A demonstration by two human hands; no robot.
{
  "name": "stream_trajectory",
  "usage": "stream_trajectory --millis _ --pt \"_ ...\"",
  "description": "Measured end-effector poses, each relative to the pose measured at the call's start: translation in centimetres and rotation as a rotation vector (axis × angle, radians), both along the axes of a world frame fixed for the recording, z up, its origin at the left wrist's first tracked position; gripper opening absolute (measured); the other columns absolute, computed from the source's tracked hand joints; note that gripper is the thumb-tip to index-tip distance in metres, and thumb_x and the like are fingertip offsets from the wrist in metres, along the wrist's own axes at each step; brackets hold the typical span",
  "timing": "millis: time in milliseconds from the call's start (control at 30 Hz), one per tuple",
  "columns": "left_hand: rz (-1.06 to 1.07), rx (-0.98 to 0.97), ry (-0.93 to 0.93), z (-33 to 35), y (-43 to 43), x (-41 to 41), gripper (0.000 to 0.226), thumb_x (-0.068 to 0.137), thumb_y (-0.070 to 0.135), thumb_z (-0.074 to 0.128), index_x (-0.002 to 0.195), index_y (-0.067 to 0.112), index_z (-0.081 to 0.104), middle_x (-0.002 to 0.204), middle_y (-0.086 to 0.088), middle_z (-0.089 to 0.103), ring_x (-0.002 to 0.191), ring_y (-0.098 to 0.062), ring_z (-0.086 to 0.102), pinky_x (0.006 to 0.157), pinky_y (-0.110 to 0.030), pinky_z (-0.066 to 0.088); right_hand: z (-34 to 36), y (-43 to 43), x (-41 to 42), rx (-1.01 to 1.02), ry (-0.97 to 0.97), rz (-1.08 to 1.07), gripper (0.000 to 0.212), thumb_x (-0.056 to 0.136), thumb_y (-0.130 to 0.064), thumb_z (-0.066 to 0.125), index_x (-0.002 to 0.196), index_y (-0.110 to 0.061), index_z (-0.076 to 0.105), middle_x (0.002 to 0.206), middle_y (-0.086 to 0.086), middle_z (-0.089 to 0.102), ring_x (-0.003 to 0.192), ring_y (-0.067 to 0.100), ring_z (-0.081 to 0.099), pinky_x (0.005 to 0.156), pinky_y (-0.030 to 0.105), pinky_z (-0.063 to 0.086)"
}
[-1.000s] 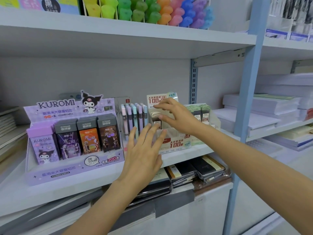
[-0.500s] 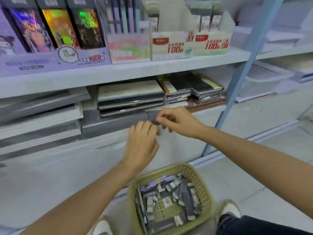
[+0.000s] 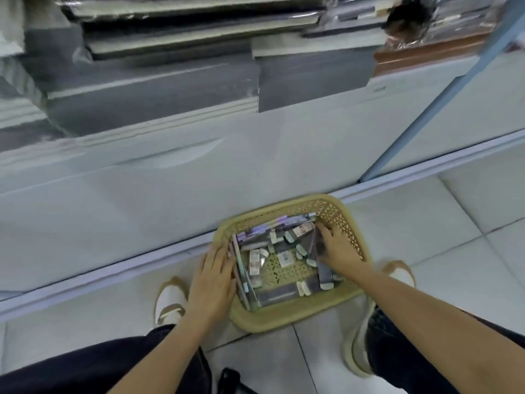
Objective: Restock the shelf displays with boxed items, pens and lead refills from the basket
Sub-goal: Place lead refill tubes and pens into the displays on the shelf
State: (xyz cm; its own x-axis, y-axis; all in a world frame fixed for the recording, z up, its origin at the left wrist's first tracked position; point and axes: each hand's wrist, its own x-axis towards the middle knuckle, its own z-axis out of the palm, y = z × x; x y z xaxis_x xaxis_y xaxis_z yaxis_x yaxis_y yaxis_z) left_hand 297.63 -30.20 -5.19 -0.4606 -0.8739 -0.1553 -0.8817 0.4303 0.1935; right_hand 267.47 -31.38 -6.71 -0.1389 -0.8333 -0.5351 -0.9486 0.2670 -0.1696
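Observation:
A tan woven plastic basket [image 3: 284, 322] stands on the tiled floor between my feet. It holds several small lead refill cases [image 3: 254, 261], slim pens [image 3: 241, 277] along its left wall and dark flat boxes [image 3: 279, 294]. My left hand [image 3: 211, 280] lies flat on the basket's left rim with its fingers straight. Inside the basket on the right, my right hand [image 3: 338, 248] is palm down, its fingers reaching over a dark box towards a labelled refill case [image 3: 304, 229]. Neither hand visibly holds anything.
The white base of the shelf unit [image 3: 199, 180] rises just behind the basket. Stacked grey and wrapped notebooks [image 3: 170, 32] fill the low shelf above. A blue upright post [image 3: 443, 89] slants at the right. My shoes [image 3: 170, 302] flank the basket.
My view has dropped from the shelf displays to the floor. Both hands have come down from the shelf edge to the basket, the left onto its rim and the right inside it.

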Motion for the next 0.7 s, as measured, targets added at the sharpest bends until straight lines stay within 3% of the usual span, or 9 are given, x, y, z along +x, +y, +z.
stream_trajectory --millis 100,233,300,367,433,567,700 --pt "0.042 0.017 0.012 -1.2 -0.1 0.2 0.055 0.084 0.018 0.066 0.135 0.004 0.053 0.142 -0.018 0.05 0.137 -0.037 0.039 0.107 -0.051 0.037 -1.1 0.5 -0.3 -0.016 0.002 0.003 0.089 0.083 -0.031 0.073 0.151 -0.015 0.019 0.144 0.018 0.032 0.13 0.037 0.033 0.106 0.042 0.035" --pt "0.057 0.024 0.016 -1.8 0.1 -0.1 0.052 0.09 0.028 0.043 0.136 0.007 0.051 0.143 -0.019 0.047 0.14 -0.037 0.032 0.108 -0.053 0.035 -1.4 -0.7 0.3 -0.092 -0.09 0.049 0.075 0.078 -0.028 0.079 0.139 -0.014 0.039 0.133 0.011 0.045 0.123 0.028 0.042 0.1 0.035 0.039" --pt "0.056 0.029 0.025 -1.8 0.1 -0.1 0.055 0.089 0.03 0.035 0.136 0.007 0.051 0.144 -0.018 0.046 0.14 -0.035 0.029 0.108 -0.052 0.034 -1.5 -0.7 0.6 -0.136 -0.06 0.085 0.081 0.078 -0.033 0.079 0.142 -0.014 0.034 0.137 0.012 0.04 0.127 0.031 0.037 0.104 0.037 0.035" --pt "0.05 0.02 0.032 -2.0 0.2 0.1 0.051 0.09 0.027 0.044 0.137 0.008 0.05 0.145 -0.018 0.045 0.141 -0.034 0.026 0.109 -0.053 0.033 -1.5 -0.4 0.8 -0.139 -0.117 0.006 0.09 0.079 -0.032 0.078 0.149 -0.013 0.024 0.145 0.017 0.03 0.133 0.035 0.031 0.11 0.042 0.033" --pt "0.043 0.017 0.035 -2.0 0.2 0.3 0.049 0.089 0.021 0.059 0.136 0.007 0.051 0.146 -0.019 0.044 0.142 -0.034 0.024 0.109 -0.053 0.033 -1.5 0.0 0.6 -0.101 -0.138 -0.053 0.089 0.08 -0.029 0.078 0.149 -0.012 0.024 0.145 0.019 0.031 0.132 0.036 0.032 0.11 0.043 0.033" --pt "0.045 0.052 0.023 -1.9 0.4 0.3 0.049 0.092 0.024 0.057 0.138 0.009 0.05 0.15 -0.017 0.038 0.147 -0.033 0.017 0.114 -0.051 0.026 -1.2 0.4 0.1 -0.077 -0.299 -0.131 0.056 0.078 -0.014 0.079 0.128 -0.011 0.054 0.13 0.011 0.049 0.111 0.026 0.056 0.093 0.033 0.049" --pt "0.076 0.051 0.048 -1.5 0.3 -0.2 0.043 0.092 0.022 0.057 0.133 0.008 0.055 0.147 -0.02 0.042 0.144 -0.037 0.022 0.115 -0.05 0.023 -0.1 -0.1 -0.4 -0.092 -0.395 -0.111 0.017 0.081 -0.014 0.076 0.098 -0.015 0.072 0.094 -0.001 0.069 0.095 0.017 0.064 0.08 0.024 0.047"
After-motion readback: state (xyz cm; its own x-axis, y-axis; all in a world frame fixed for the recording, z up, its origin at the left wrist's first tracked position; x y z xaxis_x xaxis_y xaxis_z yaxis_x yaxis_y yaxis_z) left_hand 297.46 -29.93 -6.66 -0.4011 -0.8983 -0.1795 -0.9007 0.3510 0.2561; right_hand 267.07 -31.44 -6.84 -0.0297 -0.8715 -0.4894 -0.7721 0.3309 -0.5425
